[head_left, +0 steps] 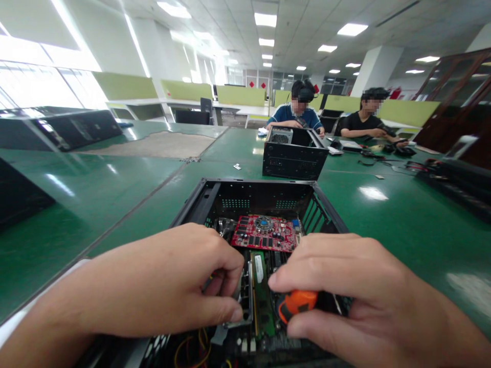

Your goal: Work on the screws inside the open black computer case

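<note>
An open black computer case (264, 186) lies in front of me. Inside it a red graphics card (266, 232) with a round fan rests toward the far side. A green memory module (262, 296) with a white label runs between my hands. My left hand (199, 276) is closed, its fingers curled down beside a metal frame (250, 296); what they grip is hidden. In my right hand (345, 291) is a screwdriver (301, 302), its orange and black handle between thumb and fingers. Its tip cannot be made out.
Another black case (293, 158) stands beyond mine on the green table (161, 179). Dark cases (79, 125) lie at left. Two people (297, 110) sit across the table, near cables (391, 158). A small metal piece (237, 166) lies mid-table. Yellow wires (192, 350) show low in my case.
</note>
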`<action>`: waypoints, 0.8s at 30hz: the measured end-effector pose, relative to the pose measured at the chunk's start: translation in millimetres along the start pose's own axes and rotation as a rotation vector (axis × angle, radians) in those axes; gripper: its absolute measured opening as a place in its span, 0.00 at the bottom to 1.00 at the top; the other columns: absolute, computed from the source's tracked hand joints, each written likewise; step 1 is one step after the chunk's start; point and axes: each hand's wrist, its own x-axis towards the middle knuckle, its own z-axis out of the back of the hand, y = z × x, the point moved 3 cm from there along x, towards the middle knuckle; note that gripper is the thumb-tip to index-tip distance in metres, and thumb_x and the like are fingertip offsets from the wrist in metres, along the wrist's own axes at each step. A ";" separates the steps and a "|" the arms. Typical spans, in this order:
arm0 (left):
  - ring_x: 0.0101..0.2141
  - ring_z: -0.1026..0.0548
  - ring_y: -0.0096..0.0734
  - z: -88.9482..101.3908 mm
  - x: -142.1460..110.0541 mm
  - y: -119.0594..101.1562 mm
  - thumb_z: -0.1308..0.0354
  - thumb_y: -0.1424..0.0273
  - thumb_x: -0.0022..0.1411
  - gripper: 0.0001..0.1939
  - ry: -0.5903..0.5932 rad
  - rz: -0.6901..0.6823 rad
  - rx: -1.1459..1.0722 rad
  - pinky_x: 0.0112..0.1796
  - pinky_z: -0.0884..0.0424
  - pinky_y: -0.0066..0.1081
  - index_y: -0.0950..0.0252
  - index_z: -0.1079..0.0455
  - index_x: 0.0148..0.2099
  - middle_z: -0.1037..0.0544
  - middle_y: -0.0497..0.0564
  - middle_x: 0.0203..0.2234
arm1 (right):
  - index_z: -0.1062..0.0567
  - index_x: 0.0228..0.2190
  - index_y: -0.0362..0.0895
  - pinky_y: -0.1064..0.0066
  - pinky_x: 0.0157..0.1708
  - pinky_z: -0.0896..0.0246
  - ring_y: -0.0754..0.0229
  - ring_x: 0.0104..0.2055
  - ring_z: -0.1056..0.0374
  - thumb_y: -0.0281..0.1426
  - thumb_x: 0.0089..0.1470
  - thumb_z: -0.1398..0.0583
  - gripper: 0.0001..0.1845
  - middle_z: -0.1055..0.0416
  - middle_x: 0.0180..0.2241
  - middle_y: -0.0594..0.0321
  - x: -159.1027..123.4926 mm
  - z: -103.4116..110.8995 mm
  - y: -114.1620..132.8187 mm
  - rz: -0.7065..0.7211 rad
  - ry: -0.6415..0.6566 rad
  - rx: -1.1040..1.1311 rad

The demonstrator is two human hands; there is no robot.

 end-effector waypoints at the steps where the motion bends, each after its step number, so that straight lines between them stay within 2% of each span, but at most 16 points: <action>1: 0.26 0.19 0.36 -0.2 -0.2 0.1 0.22 0.64 0.68 0.10 -0.001 -0.004 -0.002 0.30 0.32 0.38 0.50 0.17 0.34 0.13 0.41 0.26 | 0.07 0.54 0.47 0.70 0.48 0.11 0.56 0.42 0.07 0.30 0.76 0.22 0.08 0.04 0.41 0.62 1.4 -0.6 -0.4 0.005 -0.002 -0.013; 5: 0.26 0.19 0.37 -0.5 -1.5 0.5 0.23 0.63 0.69 0.10 -0.010 -0.007 0.005 0.30 0.32 0.38 0.51 0.17 0.33 0.13 0.42 0.26 | 0.07 0.57 0.49 0.67 0.48 0.10 0.54 0.44 0.06 0.33 0.76 0.20 0.11 0.03 0.44 0.62 -2.2 -0.6 0.0 -0.044 -0.047 -0.024; 9: 0.27 0.19 0.36 -0.3 -0.3 -0.8 0.23 0.64 0.68 0.10 -0.003 0.004 0.011 0.30 0.32 0.37 0.51 0.17 0.34 0.12 0.41 0.26 | 0.07 0.61 0.54 0.70 0.45 0.11 0.59 0.39 0.09 0.33 0.82 0.22 0.11 0.05 0.42 0.68 -10.7 2.6 1.0 -0.039 -0.147 -0.032; 14: 0.25 0.19 0.36 0.2 0.6 -2.0 0.22 0.64 0.68 0.11 -0.010 0.003 -0.007 0.29 0.32 0.37 0.51 0.18 0.33 0.13 0.41 0.25 | 0.07 0.58 0.51 0.68 0.42 0.11 0.58 0.37 0.12 0.32 0.75 0.19 0.14 0.06 0.41 0.67 -6.5 1.4 -3.0 -0.024 -0.106 -0.032; 21: 0.25 0.19 0.35 1.0 -0.1 -1.4 0.22 0.66 0.67 0.11 -0.016 -0.010 -0.011 0.30 0.33 0.36 0.51 0.18 0.33 0.13 0.40 0.25 | 0.07 0.55 0.46 0.70 0.34 0.20 0.58 0.34 0.15 0.31 0.74 0.20 0.11 0.10 0.35 0.65 2.6 -1.2 1.3 0.032 -0.095 -0.049; 24: 0.26 0.19 0.35 0.5 0.5 -1.9 0.22 0.66 0.68 0.11 -0.010 -0.007 -0.007 0.30 0.32 0.37 0.51 0.17 0.33 0.13 0.40 0.25 | 0.06 0.57 0.46 0.68 0.38 0.14 0.55 0.39 0.10 0.30 0.76 0.23 0.11 0.06 0.39 0.61 2.7 0.2 3.0 -0.005 -0.081 -0.066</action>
